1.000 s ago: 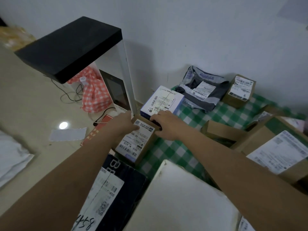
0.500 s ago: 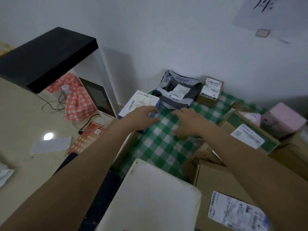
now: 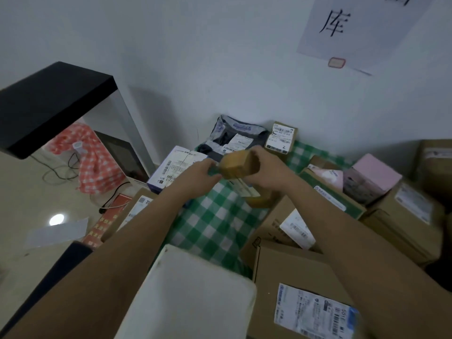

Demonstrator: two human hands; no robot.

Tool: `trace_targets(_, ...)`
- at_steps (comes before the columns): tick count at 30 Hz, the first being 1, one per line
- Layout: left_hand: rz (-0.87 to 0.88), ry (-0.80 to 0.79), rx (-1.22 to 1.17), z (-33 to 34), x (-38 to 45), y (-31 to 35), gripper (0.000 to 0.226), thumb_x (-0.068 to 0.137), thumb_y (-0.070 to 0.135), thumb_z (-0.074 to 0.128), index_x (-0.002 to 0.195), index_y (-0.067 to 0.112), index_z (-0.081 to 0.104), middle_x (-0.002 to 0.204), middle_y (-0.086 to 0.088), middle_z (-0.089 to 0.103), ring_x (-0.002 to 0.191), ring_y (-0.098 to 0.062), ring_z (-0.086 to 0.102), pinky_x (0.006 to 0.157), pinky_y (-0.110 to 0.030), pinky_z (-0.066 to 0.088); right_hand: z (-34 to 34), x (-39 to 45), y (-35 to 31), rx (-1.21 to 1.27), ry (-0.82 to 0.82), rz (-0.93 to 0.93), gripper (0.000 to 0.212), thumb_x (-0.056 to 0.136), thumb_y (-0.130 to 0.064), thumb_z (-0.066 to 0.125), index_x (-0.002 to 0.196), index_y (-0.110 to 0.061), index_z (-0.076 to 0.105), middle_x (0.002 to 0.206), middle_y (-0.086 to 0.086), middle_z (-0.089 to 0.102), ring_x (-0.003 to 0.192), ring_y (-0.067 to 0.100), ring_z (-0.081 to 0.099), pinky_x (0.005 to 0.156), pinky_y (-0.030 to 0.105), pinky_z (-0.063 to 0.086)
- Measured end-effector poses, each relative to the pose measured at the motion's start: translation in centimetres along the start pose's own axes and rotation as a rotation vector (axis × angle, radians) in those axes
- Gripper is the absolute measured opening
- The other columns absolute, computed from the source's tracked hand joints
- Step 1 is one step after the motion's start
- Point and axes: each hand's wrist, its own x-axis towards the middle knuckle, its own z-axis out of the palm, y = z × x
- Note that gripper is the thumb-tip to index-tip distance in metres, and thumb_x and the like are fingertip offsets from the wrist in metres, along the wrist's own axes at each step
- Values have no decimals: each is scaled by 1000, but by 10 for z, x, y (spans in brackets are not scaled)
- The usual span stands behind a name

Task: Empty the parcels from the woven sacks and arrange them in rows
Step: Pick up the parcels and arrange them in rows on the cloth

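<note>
A small brown cardboard parcel [image 3: 236, 165] is held in the air above the green-and-white checked cloth [image 3: 212, 226]. My right hand [image 3: 267, 168] grips its right side and my left hand [image 3: 198, 178] holds its left end. Its shipping label hangs below it. Behind it, along the wall, lie a white and blue box [image 3: 175, 167], a grey plastic mailer [image 3: 234, 139] and a small brown box [image 3: 281, 138].
Several cardboard boxes [image 3: 300, 285] and a pink box [image 3: 374, 174] crowd the right side. A white padded parcel [image 3: 190, 297] lies near me. A black-topped stand [image 3: 49, 104], a red checked bag [image 3: 93, 160] and cables stand at left.
Both hands left the labelled box at left, reached over the cloth and lifted a small brown parcel. The view tilted up and right.
</note>
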Motion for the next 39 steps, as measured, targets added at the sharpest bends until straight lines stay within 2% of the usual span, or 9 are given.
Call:
trace_targets(2, -13, 40, -76, 0, 2, 5, 38, 96, 35, 51, 130, 18, 46, 112, 0, 54, 78, -6, 49, 62, -20, 36, -14, -9, -9, 312, 107, 23, 57, 78, -21, 78, 122, -26, 43, 113, -7, 54, 99, 11, 54, 78, 27, 48)
trace_targets(4, -36, 17, -244, -1, 3, 8, 49, 92, 47, 55, 132, 22, 45, 115, 6, 57, 88, -6, 55, 73, -24, 45, -21, -17, -14, 600, 166, 78, 50, 79, -18, 78, 118, -24, 48, 111, -6, 59, 98, 10, 59, 75, 24, 51)
trace_targets(7, -44, -35, -481, -7, 0, 17, 68, 86, 58, 55, 142, 24, 37, 123, 6, 60, 107, -15, 61, 89, -38, 50, -27, -22, -12, 965, 173, 174, 49, 80, -20, 77, 123, -18, 53, 114, 5, 68, 103, 24, 67, 80, 36, 57)
trace_targets(13, -65, -117, -609, -20, -13, 38, 83, 64, 70, 55, 135, 29, 42, 115, 6, 63, 101, -16, 65, 88, -39, 54, -29, -29, -12, 1259, 102, 178, 34, 90, -30, 64, 119, -13, 63, 116, 11, 69, 114, 32, 61, 95, 47, 52)
trace_targets(21, -49, 15, -677, -14, -10, 57, 77, 67, 70, 65, 130, 28, 48, 117, 1, 65, 98, -17, 67, 88, -41, 55, -32, -34, -18, 1230, 77, 231, 66, 79, -42, 75, 135, -21, 48, 119, 6, 68, 108, 28, 66, 82, 46, 58)
trace_targets(27, -68, 33, -783, 0, 4, 75, 64, 80, 60, 62, 133, 28, 47, 118, 1, 63, 102, -19, 65, 93, -44, 52, -38, -37, -4, 1169, 61, 234, 46, 84, -30, 72, 126, -24, 54, 116, 3, 68, 105, 24, 65, 77, 39, 56)
trace_targets(32, -71, -23, -815, 14, 29, 93, 49, 86, 55, 59, 127, 31, 48, 117, 4, 57, 104, -18, 61, 94, -43, 52, -61, -23, 18, 1132, 184, 331, 49, 84, -42, 71, 126, -24, 56, 116, 3, 68, 104, 24, 66, 84, 43, 57)
trace_targets(36, -38, -48, -820, 25, 52, 113, 31, 92, 42, 57, 120, 32, 49, 110, 5, 59, 92, -14, 62, 74, -33, 55, -80, -9, 41, 1126, 207, 405, 44, 90, -38, 65, 129, -23, 51, 121, 6, 64, 104, 26, 64, 74, 43, 56)
trace_targets(39, -21, -40, -785, 35, 74, 126, 35, 97, 46, 46, 127, 28, 49, 108, 10, 57, 94, -10, 59, 76, -28, 51, -93, 5, 59, 1089, 214, 453, 42, 92, -32, 61, 131, -22, 51, 119, 8, 64, 104, 28, 63, 73, 41, 55)
